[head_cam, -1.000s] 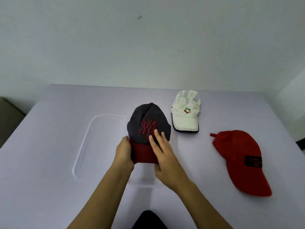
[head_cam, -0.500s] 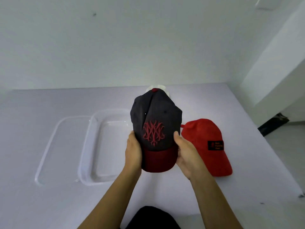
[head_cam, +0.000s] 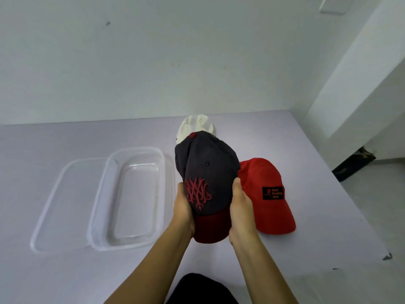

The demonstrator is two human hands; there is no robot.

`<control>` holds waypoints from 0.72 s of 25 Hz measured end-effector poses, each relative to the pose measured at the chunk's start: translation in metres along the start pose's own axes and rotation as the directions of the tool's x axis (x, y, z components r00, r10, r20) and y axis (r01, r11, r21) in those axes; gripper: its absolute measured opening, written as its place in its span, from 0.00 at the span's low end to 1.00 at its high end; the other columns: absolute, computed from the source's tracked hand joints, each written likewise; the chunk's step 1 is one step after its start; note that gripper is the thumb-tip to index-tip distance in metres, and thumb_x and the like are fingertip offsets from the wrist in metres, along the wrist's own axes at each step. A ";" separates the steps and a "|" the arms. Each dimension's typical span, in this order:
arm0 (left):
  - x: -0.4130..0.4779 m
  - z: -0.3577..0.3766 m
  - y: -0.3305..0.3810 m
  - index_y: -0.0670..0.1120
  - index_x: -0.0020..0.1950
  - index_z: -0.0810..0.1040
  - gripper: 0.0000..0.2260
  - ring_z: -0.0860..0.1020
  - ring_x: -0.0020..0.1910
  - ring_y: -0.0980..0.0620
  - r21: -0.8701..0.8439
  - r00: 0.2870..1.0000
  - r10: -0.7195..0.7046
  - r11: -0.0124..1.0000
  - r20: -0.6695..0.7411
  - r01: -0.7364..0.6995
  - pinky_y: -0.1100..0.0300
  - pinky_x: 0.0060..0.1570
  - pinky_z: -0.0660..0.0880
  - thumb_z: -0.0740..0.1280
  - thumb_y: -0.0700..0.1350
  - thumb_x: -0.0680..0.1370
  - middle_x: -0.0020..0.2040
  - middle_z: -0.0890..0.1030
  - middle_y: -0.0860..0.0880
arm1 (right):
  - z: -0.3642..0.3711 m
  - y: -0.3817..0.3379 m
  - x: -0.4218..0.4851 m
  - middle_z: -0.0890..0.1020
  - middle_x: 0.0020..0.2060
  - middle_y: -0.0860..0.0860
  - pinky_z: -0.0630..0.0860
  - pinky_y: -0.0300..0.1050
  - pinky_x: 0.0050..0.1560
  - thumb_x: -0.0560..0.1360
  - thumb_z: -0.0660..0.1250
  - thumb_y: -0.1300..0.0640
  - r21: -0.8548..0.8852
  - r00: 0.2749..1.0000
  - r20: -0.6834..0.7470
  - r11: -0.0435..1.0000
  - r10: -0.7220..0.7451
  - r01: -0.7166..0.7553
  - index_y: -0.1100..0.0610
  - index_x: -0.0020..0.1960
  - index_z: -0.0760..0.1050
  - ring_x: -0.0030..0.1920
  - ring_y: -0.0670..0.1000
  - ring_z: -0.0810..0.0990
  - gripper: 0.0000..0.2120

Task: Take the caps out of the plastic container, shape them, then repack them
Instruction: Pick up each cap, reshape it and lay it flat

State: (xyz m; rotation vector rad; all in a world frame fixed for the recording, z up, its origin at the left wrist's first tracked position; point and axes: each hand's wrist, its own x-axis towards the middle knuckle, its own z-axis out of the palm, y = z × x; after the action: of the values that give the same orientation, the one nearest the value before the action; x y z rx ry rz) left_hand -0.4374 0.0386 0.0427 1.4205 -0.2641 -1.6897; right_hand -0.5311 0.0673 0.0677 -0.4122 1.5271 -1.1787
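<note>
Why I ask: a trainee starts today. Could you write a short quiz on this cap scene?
1. True or false: the clear plastic container holds a cap.
2. Which cap do the left hand and right hand grip? A white cap; B dark cap with red brim; C plain red cap.
3. Fill in: the lid lies on the container's ___ side.
Key: 1 false; 2 B; 3 left.

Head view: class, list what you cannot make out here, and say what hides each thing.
Head view only:
White cap: brim and front hidden behind the dark cap.
Red cap: left side covered by the dark cap and the right hand.
Left hand and right hand: fingers behind the dark cap, only thumbs show.
Dark shape at bottom: cut off by the picture's edge.
</note>
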 end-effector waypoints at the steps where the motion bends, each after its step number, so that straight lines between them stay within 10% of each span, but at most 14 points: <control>1: 0.003 -0.001 -0.003 0.48 0.52 0.81 0.22 0.80 0.45 0.45 -0.003 1.000 -0.030 1.000 0.004 0.030 0.54 0.42 0.76 0.52 0.59 0.80 0.43 0.84 0.45 | -0.001 0.000 0.001 0.79 0.58 0.49 0.73 0.46 0.59 0.79 0.56 0.44 -0.007 0.999 0.028 1.000 0.020 -0.019 0.54 0.65 0.73 0.58 0.52 0.77 0.21; 7: -0.003 -0.002 -0.004 0.44 0.51 0.80 0.22 0.79 0.42 0.46 0.030 0.997 -0.061 0.998 0.051 0.060 0.56 0.37 0.76 0.53 0.57 0.81 0.38 0.84 0.46 | -0.001 0.004 0.003 0.83 0.49 0.51 0.75 0.48 0.54 0.76 0.61 0.42 -0.052 0.978 0.109 0.984 0.178 -0.173 0.49 0.49 0.80 0.50 0.53 0.80 0.13; 12: 0.001 -0.012 0.008 0.44 0.49 0.76 0.12 0.77 0.51 0.46 0.067 0.994 -0.090 0.994 0.059 0.086 0.50 0.55 0.74 0.56 0.50 0.79 0.50 0.80 0.44 | -0.021 -0.012 0.013 0.81 0.40 0.45 0.70 0.39 0.37 0.77 0.60 0.44 -0.021 1.000 0.013 1.000 0.024 -0.023 0.49 0.43 0.78 0.41 0.44 0.77 0.12; 18: -0.009 -0.016 0.025 0.42 0.37 0.81 0.13 0.82 0.34 0.47 0.021 0.965 -0.215 0.976 0.147 0.215 0.53 0.38 0.77 0.60 0.42 0.77 0.33 0.83 0.45 | -0.022 0.003 0.028 0.86 0.45 0.55 0.77 0.57 0.58 0.68 0.69 0.40 0.038 0.974 0.071 0.975 0.214 -0.217 0.54 0.51 0.83 0.50 0.59 0.83 0.20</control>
State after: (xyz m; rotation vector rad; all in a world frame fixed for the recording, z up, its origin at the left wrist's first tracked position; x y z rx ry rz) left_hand -0.4117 0.0370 0.0600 1.3673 -0.2014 -1.9780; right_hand -0.5591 0.0574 0.0482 -0.2453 1.4453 -1.0179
